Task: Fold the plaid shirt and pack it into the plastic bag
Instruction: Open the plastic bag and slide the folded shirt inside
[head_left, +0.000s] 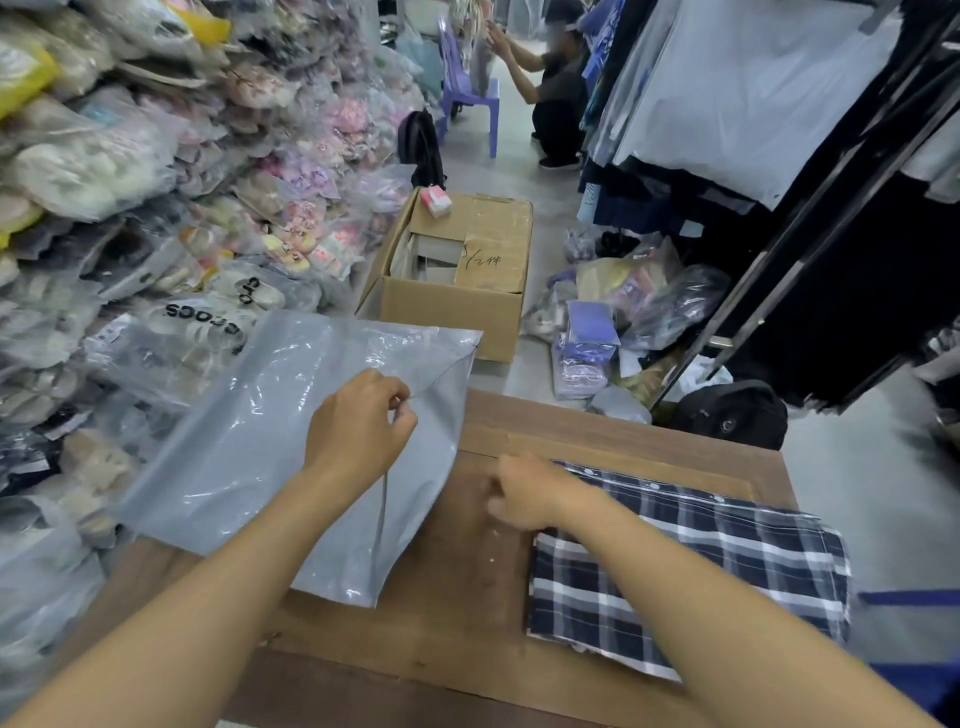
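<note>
On my left, a heap (104, 171) of bagged shoes rises like a wall, and on my right a rack (779, 130) of hanging clothes fills the far side. Under my arms is the brown tabletop (452, 613). The grey bag (249, 447) lies across its left part, tilted, with its far end lifted and hanging out past the tabletop's edge towards the heap. The shirt (727, 561), dark blue plaid with white lines, lies folded flat on the right part of the tabletop, just beside the bag but not touching it, with its button strip along the far edge. Beyond the tabletop a box (452, 275) stands open on the floor. A person crouches farther back by a purple chair (467, 98). My left hand (358, 421) rests on the bag, its fingers (400, 405) pinched on the bag's thin edge near the flap. My right hand (524, 493) sits at the near-left corner of the shirt, fingers curled in; it is blurred, and I cannot tell whether they grip the cloth.
</note>
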